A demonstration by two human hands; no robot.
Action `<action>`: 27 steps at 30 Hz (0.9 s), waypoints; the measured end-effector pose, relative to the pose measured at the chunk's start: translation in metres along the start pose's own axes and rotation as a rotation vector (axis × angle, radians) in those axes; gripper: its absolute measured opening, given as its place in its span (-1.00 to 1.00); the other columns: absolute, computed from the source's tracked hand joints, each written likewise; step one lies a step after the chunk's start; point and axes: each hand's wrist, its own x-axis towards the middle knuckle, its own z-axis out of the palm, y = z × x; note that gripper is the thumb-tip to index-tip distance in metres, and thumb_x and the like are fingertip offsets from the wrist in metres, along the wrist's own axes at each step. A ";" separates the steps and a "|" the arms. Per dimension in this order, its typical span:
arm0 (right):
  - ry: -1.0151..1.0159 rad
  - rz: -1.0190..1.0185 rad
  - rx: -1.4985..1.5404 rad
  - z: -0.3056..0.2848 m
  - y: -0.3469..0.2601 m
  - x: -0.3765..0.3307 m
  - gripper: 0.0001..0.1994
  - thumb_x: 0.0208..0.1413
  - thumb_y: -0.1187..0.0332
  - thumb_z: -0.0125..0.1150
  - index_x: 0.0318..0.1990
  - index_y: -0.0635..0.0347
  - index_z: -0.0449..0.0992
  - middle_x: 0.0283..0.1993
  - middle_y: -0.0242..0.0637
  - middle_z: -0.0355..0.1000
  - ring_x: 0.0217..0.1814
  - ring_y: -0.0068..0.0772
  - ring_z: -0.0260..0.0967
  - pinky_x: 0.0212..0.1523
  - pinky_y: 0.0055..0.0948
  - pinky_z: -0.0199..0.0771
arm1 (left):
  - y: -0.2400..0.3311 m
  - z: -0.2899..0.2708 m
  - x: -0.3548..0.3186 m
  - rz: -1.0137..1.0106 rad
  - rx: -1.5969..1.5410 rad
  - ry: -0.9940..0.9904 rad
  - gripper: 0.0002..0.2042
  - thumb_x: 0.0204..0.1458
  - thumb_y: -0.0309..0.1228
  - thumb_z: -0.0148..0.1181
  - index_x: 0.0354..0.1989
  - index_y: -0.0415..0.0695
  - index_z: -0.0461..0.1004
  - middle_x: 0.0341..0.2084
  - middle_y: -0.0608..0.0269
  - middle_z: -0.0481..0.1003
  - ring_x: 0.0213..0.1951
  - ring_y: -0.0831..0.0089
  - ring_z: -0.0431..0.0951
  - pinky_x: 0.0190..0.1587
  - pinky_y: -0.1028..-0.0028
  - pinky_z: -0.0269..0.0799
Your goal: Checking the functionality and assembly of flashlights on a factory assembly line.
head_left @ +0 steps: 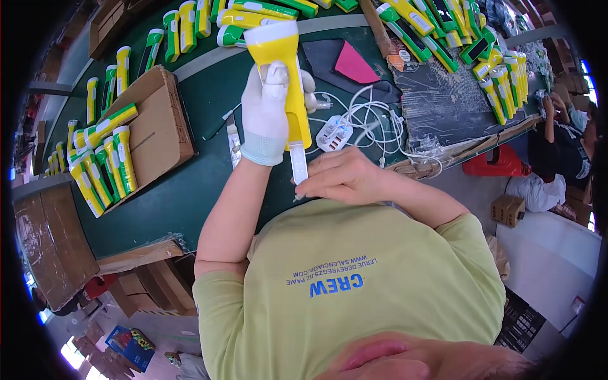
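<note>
My left hand (269,104), in a white glove, is wrapped round a yellow flashlight (293,101) with a wide white head. The flashlight stands head-up, away from me. From its lower end a narrow white strip (299,163) with small dots sticks out toward my chest. My bare right hand (342,176) pinches the end of this strip between thumb and fingers. A small metal tip shows below those fingertips; what it belongs to is unclear. Just beyond my right hand lies a white power strip (334,133) with tangled white cables (373,120).
On the green table (209,209), an open cardboard box (161,120) stands left, with yellow-green flashlights (123,158) beside it. Many more line the far edge. Flashlights (500,95) also lie on a worn dark board (437,107) at right. Another person (567,139) sits far right.
</note>
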 end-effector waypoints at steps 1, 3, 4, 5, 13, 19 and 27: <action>0.054 0.082 0.118 0.002 -0.001 0.000 -0.79 0.04 0.51 0.29 -0.12 0.20 0.61 -0.18 -0.24 0.58 -0.17 -0.32 0.56 -0.17 -0.44 0.54 | -0.009 -0.004 0.001 -0.001 0.010 0.007 -0.56 0.25 0.00 -0.08 -0.08 -0.20 0.26 -0.45 0.19 0.45 -0.53 0.52 0.49 -0.44 0.53 0.46; 0.291 0.377 0.373 0.001 -0.009 0.007 -0.79 0.17 0.43 0.20 -0.07 0.29 0.57 -0.16 -0.24 0.59 -0.15 -0.51 0.55 -0.26 -0.55 0.51 | -0.024 -0.011 -0.005 -0.128 -0.078 -0.088 -0.47 0.24 0.09 -0.13 0.01 -0.21 0.26 -0.40 0.17 0.49 -0.43 0.46 0.53 -0.35 0.49 0.48; 0.364 0.679 0.527 -0.017 -0.015 0.021 -0.79 0.22 0.38 0.15 -0.08 0.28 0.56 -0.26 -0.26 0.57 -0.30 -0.63 0.50 -0.46 -0.68 0.36 | -0.029 -0.015 -0.010 -0.243 -0.180 -0.122 -0.44 0.24 0.11 -0.16 0.05 -0.22 0.25 -0.37 0.16 0.51 -0.39 0.44 0.55 -0.31 0.46 0.49; 0.483 0.611 0.668 -0.024 0.000 0.020 -0.81 0.22 0.36 0.13 -0.12 0.26 0.56 -0.40 -0.35 0.50 -0.47 -0.73 0.36 -0.58 -0.75 0.12 | -0.029 -0.017 -0.013 -0.337 -0.191 -0.112 -0.39 0.22 0.14 -0.15 0.14 -0.19 0.23 -0.25 0.14 0.51 -0.24 0.42 0.54 -0.21 0.42 0.48; 0.487 0.320 0.137 -0.054 -0.006 0.037 -0.86 0.17 0.46 0.18 -0.21 0.35 0.57 -0.35 -0.39 0.51 -0.40 -0.74 0.32 -0.40 -0.67 0.31 | -0.025 -0.014 -0.025 -0.421 -0.365 -0.108 -0.29 0.07 0.28 -0.03 0.14 -0.11 0.28 -0.27 0.30 0.45 -0.26 0.45 0.48 -0.23 0.42 0.44; 0.483 0.192 -0.173 -0.046 -0.022 0.039 -0.90 0.10 0.51 0.22 -0.24 0.32 0.57 -0.38 -0.31 0.54 -0.42 -0.64 0.43 -0.44 -0.55 0.40 | -0.011 -0.002 -0.038 -0.170 -0.040 -0.023 -0.42 0.19 0.17 -0.13 -0.02 -0.17 0.35 -0.41 0.20 0.47 -0.40 0.45 0.46 -0.28 0.47 0.41; 0.472 -0.111 -0.678 -0.038 -0.045 0.046 -0.84 -0.11 0.59 0.27 -0.31 0.25 0.54 -0.51 -0.27 0.46 -0.56 -0.30 0.41 -0.55 -0.45 0.35 | -0.018 -0.005 -0.041 0.017 0.173 -0.080 -0.41 0.23 0.08 -0.10 0.19 -0.19 0.17 -0.02 0.13 0.41 -0.01 0.39 0.44 0.09 0.38 0.34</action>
